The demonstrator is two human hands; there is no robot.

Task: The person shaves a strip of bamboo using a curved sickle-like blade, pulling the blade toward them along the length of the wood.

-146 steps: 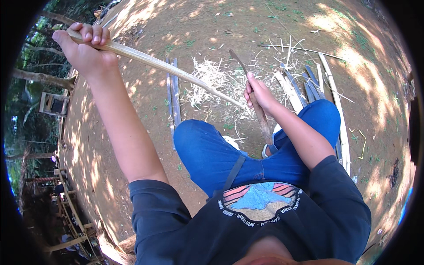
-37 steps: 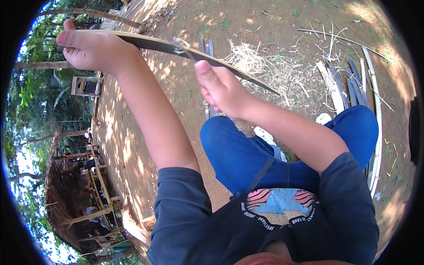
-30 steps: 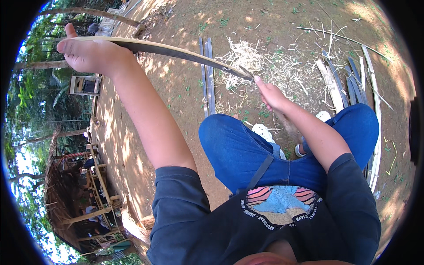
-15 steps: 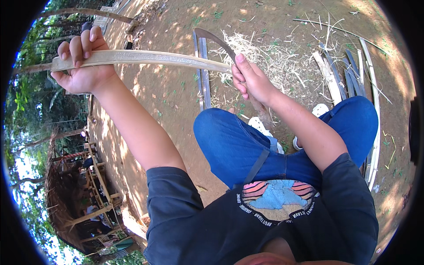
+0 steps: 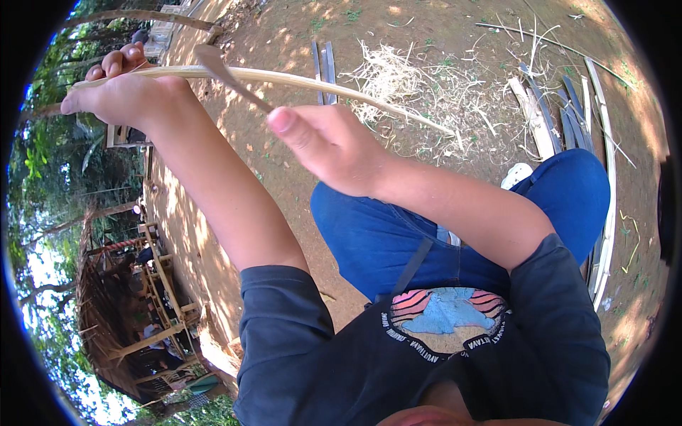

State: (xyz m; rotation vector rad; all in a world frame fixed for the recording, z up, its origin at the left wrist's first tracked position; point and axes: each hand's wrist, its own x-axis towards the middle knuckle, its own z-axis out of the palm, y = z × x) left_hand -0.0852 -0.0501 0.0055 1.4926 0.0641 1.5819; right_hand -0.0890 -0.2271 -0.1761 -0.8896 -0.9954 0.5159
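Note:
A long pale bamboo strip slants out from my left hand, arching down to a thin end above the shavings on the right. My left hand is closed around its near-left end, with the fingers curled up over it. My right hand grips a curved brown knife, its thumb stretched along toward the blade. The handle is hidden inside my fist. The blade overlaps the strip close to my left hand; whether it touches the strip, I cannot tell.
A heap of curly shavings lies on the dirt ahead. Two dark strips lie left of it. More split pieces and a long pale strip lie right of my bent knees. A thatched shelter stands far left.
My right hand has swept left and nearer with the knife, along the strip toward my left hand. My left hand has rolled over, turning the strip more edge-on.

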